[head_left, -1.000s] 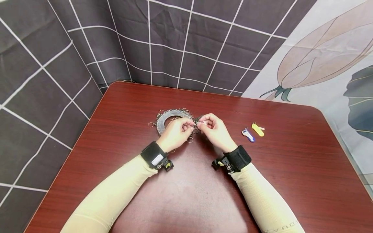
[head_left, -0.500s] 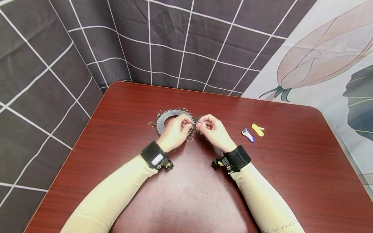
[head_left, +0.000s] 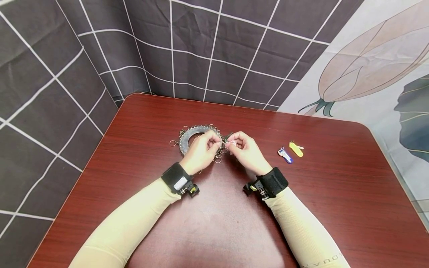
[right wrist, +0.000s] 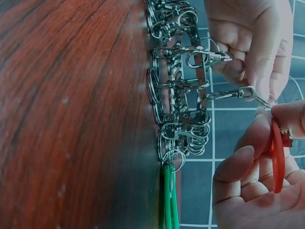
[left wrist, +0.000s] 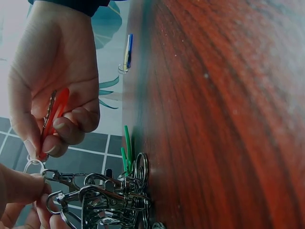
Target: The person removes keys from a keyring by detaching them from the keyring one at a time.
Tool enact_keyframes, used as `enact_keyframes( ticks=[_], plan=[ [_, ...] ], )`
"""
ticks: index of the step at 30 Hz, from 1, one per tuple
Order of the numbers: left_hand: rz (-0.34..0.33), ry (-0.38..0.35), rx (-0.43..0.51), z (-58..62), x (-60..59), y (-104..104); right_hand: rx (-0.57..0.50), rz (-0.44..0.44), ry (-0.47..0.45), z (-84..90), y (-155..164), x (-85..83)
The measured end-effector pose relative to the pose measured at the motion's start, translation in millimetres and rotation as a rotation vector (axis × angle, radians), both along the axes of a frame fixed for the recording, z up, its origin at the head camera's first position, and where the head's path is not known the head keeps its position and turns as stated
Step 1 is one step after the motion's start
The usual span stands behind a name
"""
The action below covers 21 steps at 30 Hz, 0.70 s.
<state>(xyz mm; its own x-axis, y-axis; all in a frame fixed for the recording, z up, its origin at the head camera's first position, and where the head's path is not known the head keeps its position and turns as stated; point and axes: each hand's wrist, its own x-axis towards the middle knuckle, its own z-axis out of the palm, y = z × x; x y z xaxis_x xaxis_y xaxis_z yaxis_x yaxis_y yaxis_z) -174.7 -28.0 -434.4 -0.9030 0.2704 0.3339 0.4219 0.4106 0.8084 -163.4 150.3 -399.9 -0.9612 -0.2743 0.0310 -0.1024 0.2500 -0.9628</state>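
Note:
A large flat metal ring [head_left: 185, 143] lies on the table, its rim crowded with swivel clips [right wrist: 223, 95] and split rings. Beside it, my left hand [head_left: 201, 152] pinches a split ring [left wrist: 34, 166] on one of these clips between thumb and fingers. My right hand [head_left: 247, 153] faces it and pinches a red key tag [right wrist: 278, 164] with a key [right wrist: 287, 137] alongside. The tag's end meets the split ring at my fingertips; whether it is threaded on, I cannot tell. A green key tag [right wrist: 169, 198] hangs among the clips in the right wrist view.
To the right on the brown table [head_left: 335, 186] lie a blue key tag [head_left: 285, 155] and a yellow key tag [head_left: 296, 149], each with a key. A dark gridded curtain [head_left: 187, 48] stands behind, and a printed leaf-pattern sheet [head_left: 362, 74] hangs at the right.
My left thumb and fingers have shifted slightly on the split ring over the last second. The large ring has slid a touch left. My right hand keeps its pinch on the red key tag.

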Motion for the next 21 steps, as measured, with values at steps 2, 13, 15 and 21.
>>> enact_keyframes(
  ticks=[2,13,15,21],
  plan=[
    [-0.010,0.008,-0.022,0.7,0.4,-0.2,-0.004,-0.001,0.005,1.0,-0.2,0.3],
    [-0.077,0.008,-0.130,1.6,0.4,0.6,-0.022,-0.014,0.017,3.1,1.0,1.6],
    [-0.087,-0.001,-0.141,1.5,0.5,0.5,-0.030,-0.016,0.017,3.0,1.0,1.7],
    [-0.107,-0.044,-0.127,0.6,-1.5,-0.7,-0.033,-0.021,0.024,2.0,1.0,1.1]
  ],
)
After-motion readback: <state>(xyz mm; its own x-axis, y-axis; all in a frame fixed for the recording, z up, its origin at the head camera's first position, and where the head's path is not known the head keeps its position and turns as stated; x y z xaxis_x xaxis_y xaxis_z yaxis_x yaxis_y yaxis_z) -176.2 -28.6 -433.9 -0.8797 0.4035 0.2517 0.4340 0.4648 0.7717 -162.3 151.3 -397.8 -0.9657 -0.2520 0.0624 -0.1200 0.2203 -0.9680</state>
